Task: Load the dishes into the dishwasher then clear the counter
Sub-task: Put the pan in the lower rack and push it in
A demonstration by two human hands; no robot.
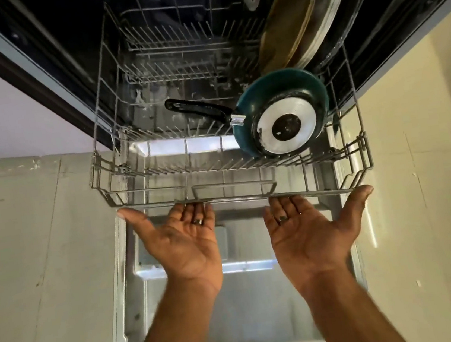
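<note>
While both palms face up at the lower middle of the frame, the left hand (181, 240) and the right hand (309, 227) meet the front rail of the grey wire dishwasher rack (146, 180) with fingers hooked under it and thumbs spread wide. Whether the fingers clasp the wire, I cannot tell. At the rack's right side a teal frying pan with a black handle (282, 112) stands on edge, its white-and-black base facing the camera. Behind it, toward the upper right, large round plates (299, 19) lean upright. Below the hands lies the open steel dishwasher door (248, 296)
</note>
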